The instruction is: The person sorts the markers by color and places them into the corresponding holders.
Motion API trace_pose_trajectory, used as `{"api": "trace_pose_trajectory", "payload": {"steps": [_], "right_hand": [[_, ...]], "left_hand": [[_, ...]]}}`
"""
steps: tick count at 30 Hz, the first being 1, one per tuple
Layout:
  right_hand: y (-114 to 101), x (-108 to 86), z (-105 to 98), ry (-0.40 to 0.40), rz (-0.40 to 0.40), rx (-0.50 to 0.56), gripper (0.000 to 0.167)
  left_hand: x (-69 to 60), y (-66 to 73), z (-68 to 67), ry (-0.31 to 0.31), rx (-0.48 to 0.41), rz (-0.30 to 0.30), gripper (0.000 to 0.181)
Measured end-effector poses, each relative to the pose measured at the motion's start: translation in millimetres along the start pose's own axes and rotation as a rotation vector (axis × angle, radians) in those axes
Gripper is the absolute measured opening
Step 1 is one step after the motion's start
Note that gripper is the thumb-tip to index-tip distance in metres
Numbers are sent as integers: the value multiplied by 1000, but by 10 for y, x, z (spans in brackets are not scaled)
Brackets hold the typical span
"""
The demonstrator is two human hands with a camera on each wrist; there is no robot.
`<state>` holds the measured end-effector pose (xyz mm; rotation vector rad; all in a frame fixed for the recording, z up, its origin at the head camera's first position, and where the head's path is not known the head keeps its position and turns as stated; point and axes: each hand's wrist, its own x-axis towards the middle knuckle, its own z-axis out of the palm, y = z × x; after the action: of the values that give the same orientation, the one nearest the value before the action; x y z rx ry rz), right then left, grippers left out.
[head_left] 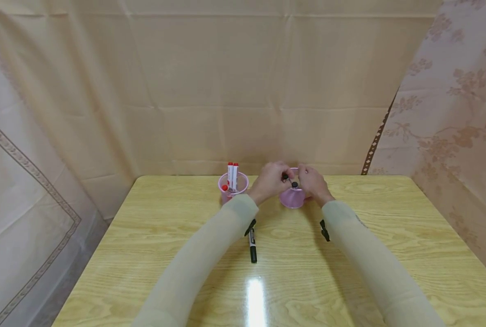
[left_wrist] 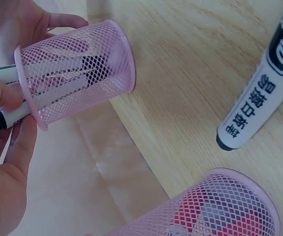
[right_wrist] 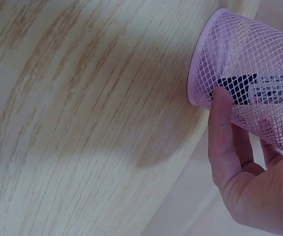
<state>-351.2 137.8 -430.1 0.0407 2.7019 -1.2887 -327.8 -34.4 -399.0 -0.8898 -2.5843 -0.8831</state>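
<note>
My left hand (head_left: pixel 269 180) is at the mouth of a pink mesh pen cup (head_left: pixel 292 200) on the right. It pinches the end of a black-and-white whiteboard marker (left_wrist: pixel 14 115) that reaches down inside the cup. Beside it in the same cup stands a second black marker (left_wrist: pixel 6 74). My right hand (right_wrist: pixel 259 191) holds the cup's side, its fingers curved against the mesh. Another black whiteboard marker (head_left: pixel 253 250) lies on the table near my left forearm, its cap toward me.
To the left stands another pink mesh pen cup (head_left: pixel 244 185) with several red-capped markers (head_left: pixel 232 177) in it. Both cups are near the far edge of the wood-grain table (head_left: pixel 165 222). A beige curtain (head_left: pixel 206 81) hangs behind it.
</note>
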Motion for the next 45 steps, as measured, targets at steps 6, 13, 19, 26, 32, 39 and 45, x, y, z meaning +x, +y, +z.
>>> {"api": "trace_pose_trajectory", "payload": {"steps": [6,13,19,26,32,39,45], "right_hand": [[3,0,2,12,4,-1,70],[-4,-5,10,5,5,0,71],[-11,2,-1,-6,5,-4,70],[-1,1,-6,1,13,2,69],[-3,7,-5,7,13,11,70],[10,17,-2,-12,25,-1,73],[11,0,1,-10,19,8,72]], "left_hand": [[-4,18,-1,-18,57,3,14],[-12,21,-1,-25,60,-8,16],[-22,27,0,-30,32,-21,20],[-13,41,3,-26,15,-11,22],[-42,30,-48,-10,22,2,20],[-61,54,-142,-34,2,-26,22],[-71,69,-208,-69,-21,-26,33]]}}
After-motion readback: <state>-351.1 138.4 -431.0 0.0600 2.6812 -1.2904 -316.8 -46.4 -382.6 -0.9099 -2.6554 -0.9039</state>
